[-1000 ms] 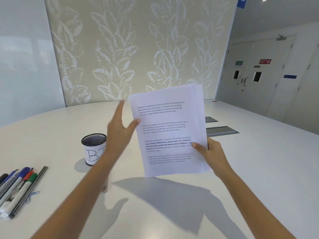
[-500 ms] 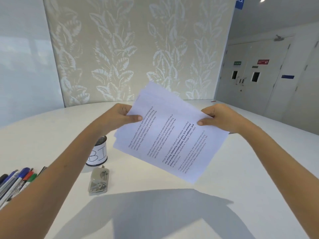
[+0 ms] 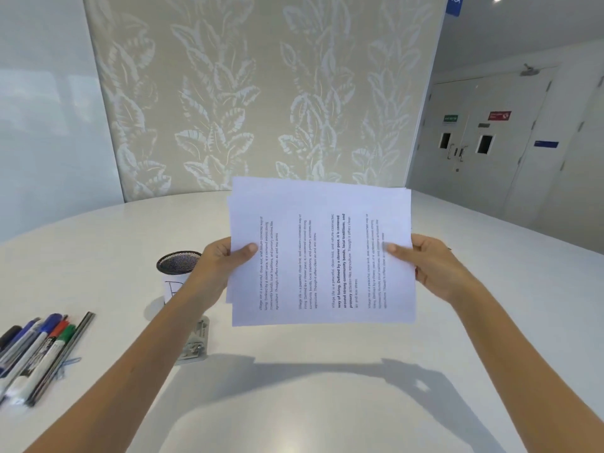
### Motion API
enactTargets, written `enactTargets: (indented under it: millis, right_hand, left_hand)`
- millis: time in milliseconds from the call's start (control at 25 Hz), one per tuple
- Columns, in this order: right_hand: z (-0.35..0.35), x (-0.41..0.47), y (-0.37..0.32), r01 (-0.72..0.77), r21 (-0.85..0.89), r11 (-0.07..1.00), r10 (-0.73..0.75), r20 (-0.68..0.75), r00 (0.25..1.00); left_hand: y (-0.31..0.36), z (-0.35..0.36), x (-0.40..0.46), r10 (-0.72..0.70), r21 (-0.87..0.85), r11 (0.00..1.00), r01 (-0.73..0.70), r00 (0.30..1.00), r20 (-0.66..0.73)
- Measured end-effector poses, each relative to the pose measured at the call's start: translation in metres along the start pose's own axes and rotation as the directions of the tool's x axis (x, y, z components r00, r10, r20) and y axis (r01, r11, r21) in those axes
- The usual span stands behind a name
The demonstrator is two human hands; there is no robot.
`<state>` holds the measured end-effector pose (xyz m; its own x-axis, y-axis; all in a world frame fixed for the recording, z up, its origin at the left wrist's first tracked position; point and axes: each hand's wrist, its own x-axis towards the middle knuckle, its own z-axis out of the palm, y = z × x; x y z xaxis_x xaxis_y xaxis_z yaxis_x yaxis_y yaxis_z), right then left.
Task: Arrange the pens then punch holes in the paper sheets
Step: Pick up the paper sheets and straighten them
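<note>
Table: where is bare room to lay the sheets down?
Bare table right of the hole punch, under the paper sheets and out to the right edge. Crowded on the left: pens, mesh cup, punch.

This is an office meeting room: a large white round table [image 3: 327, 403], a wall panel [image 3: 261, 93] with leaf pattern, grey double doors [image 3: 467, 142] with small signs, markers [image 3: 39, 351] beside a mesh pen cup [image 3: 178, 266].

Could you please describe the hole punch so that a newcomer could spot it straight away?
On the white table, look just in front of the black mesh pen cup, under the left forearm. The hole punch lies there, the only flat grey metal thing, apart from the pens farther left.
</note>
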<state>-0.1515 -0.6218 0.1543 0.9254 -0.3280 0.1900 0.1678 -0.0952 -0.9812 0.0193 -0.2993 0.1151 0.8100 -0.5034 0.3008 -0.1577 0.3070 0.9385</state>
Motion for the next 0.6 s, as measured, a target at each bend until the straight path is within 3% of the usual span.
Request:
enactTargets:
  millis: [240,600]
  right_hand:
    - [0.032,-0.025,0.031,0.218,0.045,0.975,-0.193,-0.319,0.928]
    - [0.042,-0.047,0.077,0.109,0.115,0.987,-0.064,-0.338,0.939]
  left_hand:
    - [-0.025,0.018,-0.029,0.076,0.071,0.995,-0.069,0.991,-0.108]
    - [-0.038,0.031,-0.05,-0.039,0.125,0.991,0.053,0.993,-0.11]
